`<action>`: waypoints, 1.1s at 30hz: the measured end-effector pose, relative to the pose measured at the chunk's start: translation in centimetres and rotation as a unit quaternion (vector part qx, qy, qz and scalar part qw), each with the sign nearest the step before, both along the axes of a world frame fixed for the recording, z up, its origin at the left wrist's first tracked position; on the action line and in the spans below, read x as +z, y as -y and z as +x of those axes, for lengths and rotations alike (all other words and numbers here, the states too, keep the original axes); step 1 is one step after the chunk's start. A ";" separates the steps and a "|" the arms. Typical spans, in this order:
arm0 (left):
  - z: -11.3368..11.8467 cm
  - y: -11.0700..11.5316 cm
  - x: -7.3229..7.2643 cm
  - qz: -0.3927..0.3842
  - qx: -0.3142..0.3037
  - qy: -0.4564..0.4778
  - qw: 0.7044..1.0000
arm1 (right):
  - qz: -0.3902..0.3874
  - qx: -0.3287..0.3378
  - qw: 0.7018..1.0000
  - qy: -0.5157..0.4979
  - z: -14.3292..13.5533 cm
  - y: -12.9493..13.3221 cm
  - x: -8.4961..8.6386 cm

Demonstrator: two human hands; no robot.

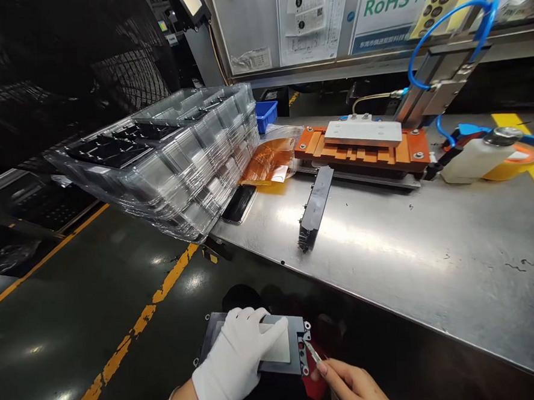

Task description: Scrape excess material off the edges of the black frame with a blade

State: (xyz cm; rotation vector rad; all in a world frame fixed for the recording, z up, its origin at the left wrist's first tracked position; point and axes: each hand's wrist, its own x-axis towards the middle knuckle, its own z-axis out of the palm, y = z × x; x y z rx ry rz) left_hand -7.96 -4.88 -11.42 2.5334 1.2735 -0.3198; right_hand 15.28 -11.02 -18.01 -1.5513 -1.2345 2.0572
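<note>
My left hand (240, 355), in a white glove, grips a flat grey rectangular part (295, 328) from above. Round mounting lugs stick out at the part's corners, and a paler panel (278, 347) lies on its face under my thumb. Bare, my right hand (355, 385) pinches a slim knife (316, 352). Its tip is at the notched right end of the part, close to the lugs. The part is held over my lap, in front of the table edge. Most of the knife's handle is hidden by my fingers.
On the metal table (387, 247) lie a long dark grey piece (316, 206) and a phone (240, 203). An orange fixture (358, 149) with a pneumatic cylinder stands behind. Stacked clear trays (193, 168) are at left; a bottle (477, 158) and yellow tape (518, 160) sit at right.
</note>
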 end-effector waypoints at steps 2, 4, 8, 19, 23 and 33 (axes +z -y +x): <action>0.0 -0.1 0.0 -0.002 -0.003 -0.006 1.000 | 0.002 0.005 1.000 -0.004 -0.1 -0.2 0.1; 0.0 -0.1 -0.1 0.000 -0.011 -0.013 1.000 | -0.005 0.017 1.000 -0.009 -0.2 -0.3 0.3; -0.3 0.1 -0.4 0.011 -0.014 -0.009 1.000 | -0.004 0.025 1.000 0.013 -0.1 -0.5 0.4; -0.2 0.0 -0.3 0.015 -0.014 -0.010 1.000 | 0.010 0.044 0.999 -0.007 -0.1 -0.9 0.5; -0.3 0.2 -0.6 0.029 -0.004 -0.012 1.000 | 0.010 0.015 1.000 0.015 -0.3 -0.5 0.5; -0.7 0.6 -1.6 0.069 0.015 0.006 0.997 | 0.008 -0.001 1.000 -0.015 -0.9 -0.3 -0.2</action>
